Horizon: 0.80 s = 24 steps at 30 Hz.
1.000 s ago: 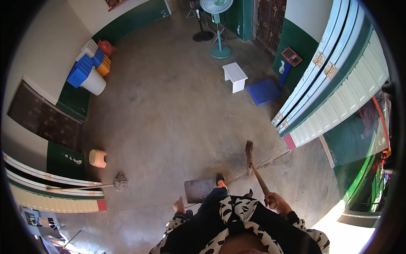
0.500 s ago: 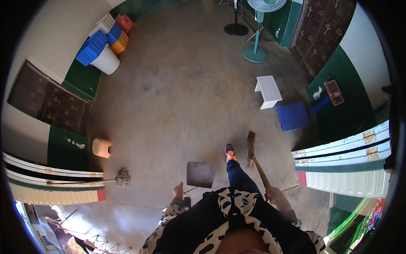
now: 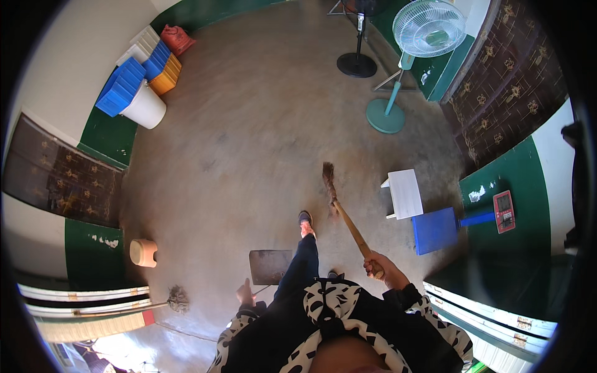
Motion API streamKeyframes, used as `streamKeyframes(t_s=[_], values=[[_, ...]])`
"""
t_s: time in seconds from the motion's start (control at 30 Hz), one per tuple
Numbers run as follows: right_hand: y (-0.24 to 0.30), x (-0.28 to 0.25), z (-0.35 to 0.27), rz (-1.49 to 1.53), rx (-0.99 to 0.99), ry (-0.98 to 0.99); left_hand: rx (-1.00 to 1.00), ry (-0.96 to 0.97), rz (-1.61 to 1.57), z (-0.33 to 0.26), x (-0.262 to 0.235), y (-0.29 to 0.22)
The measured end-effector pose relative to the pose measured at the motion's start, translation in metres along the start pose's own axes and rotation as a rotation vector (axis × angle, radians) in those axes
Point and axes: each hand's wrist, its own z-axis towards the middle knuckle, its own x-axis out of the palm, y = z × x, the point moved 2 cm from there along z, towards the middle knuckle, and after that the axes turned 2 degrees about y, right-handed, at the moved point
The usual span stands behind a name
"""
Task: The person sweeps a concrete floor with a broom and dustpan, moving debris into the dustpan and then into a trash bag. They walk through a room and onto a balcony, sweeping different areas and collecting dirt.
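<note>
My right hand (image 3: 387, 271) is wrapped round the top end of the wooden handle of a broom (image 3: 352, 227). Its brown bristle head reaches out ahead over the concrete floor, in front of my shoe. Down at my left side, my left hand (image 3: 246, 293) grips the thin rod handle of a flat grey dustpan (image 3: 270, 263). The pan hangs beside my left leg, low over the floor; whether it touches the floor I cannot tell. Nothing can be made out on the pan.
To the right stand a white stool (image 3: 405, 194), a blue platform scale (image 3: 435, 231) and a green pedestal fan (image 3: 386, 115). On the left are a small peach stool (image 3: 143, 253), a mop (image 3: 178, 299), a white bucket (image 3: 146, 107) and blue crates (image 3: 121, 86).
I have moved forward into the room, past the door panels. The broom has swung forward and to the left, its head now farther from me. Dustpan and left hand stay low at my left side.
</note>
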Motion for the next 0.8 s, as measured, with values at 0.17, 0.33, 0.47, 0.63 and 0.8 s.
streamKeyframes(t_s=[0.17, 0.33, 0.47, 0.63, 0.8], values=[[0.080, 0.046, 0.046, 0.026, 0.024, -0.108, 0.079, 0.052, 0.064, 0.079, 0.055, -0.074], [0.126, 0.081, 0.049, 0.150, -0.037, -0.019, 0.354, 0.148, 0.685, 0.134, 0.098, -0.144], [0.175, 0.090, 0.087, 0.322, -0.089, 0.007, 0.166, 0.186, 0.305, 0.151, 0.146, -0.235], [0.219, 0.073, 0.161, 0.723, -0.023, -0.132, 0.040, 0.142, 0.149, 0.152, 0.200, -0.323], [0.281, 0.081, 0.237, 0.435, -0.238, -0.101, 0.067, 0.112, 0.113, 0.168, 0.224, -0.406]])
